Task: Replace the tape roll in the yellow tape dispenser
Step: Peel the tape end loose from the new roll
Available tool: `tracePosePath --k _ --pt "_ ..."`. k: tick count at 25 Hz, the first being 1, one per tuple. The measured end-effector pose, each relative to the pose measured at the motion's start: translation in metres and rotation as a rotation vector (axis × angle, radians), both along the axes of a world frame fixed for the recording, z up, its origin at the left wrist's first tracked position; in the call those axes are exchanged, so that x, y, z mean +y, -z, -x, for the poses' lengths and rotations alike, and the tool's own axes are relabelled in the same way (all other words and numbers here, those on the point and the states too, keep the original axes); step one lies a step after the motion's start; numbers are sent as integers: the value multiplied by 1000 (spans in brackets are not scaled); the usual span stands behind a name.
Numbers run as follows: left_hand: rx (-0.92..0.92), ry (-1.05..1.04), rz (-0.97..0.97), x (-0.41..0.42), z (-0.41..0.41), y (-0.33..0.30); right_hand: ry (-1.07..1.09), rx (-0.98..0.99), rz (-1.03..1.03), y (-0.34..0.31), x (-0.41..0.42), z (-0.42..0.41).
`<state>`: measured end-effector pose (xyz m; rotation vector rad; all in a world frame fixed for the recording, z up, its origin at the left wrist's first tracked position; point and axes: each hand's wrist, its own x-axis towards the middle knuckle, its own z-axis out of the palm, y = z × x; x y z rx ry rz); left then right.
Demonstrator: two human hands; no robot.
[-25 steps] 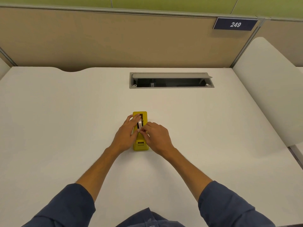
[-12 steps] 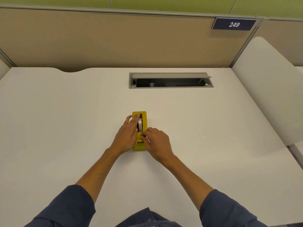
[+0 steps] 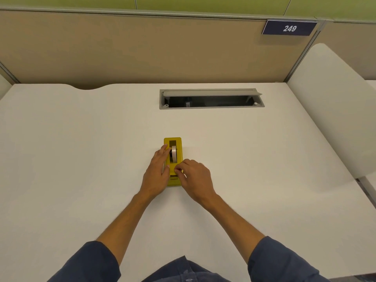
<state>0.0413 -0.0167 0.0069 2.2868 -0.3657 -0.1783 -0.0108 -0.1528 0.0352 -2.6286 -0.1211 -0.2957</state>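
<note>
The yellow tape dispenser lies on the white desk, its long axis pointing away from me. A pale tape roll stands on edge in its slot. My left hand rests flat against the dispenser's left side, with fingertips on its top beside the roll. My right hand is at the near end of the dispenser. Its thumb and forefinger are pinched together over the cutter area, apparently on the tape's loose end; the strip itself is too thin to see.
An open grey cable tray is set into the desk behind the dispenser. A tan partition with a "249" sign closes the back. A white curved panel stands on the right.
My right hand's pinched fingers have slid from the roll toward the near end of the dispenser. My left hand has settled lower along the dispenser's left side.
</note>
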Motion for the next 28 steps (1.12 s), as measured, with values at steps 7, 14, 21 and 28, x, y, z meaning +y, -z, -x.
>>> tracePosePath --k 7,14,21,28 --pt "5 -16 5 -2 -1 -1 13 -43 0 -2 4 9" --pt "21 -13 7 -2 0 -4 17 -60 -4 -5 8 18" --pt "-52 -191 122 -3 4 -5 20 -72 -15 -6 8 20" --pt "202 -288 249 -10 10 -6 26 -95 -9 -7 9 19"
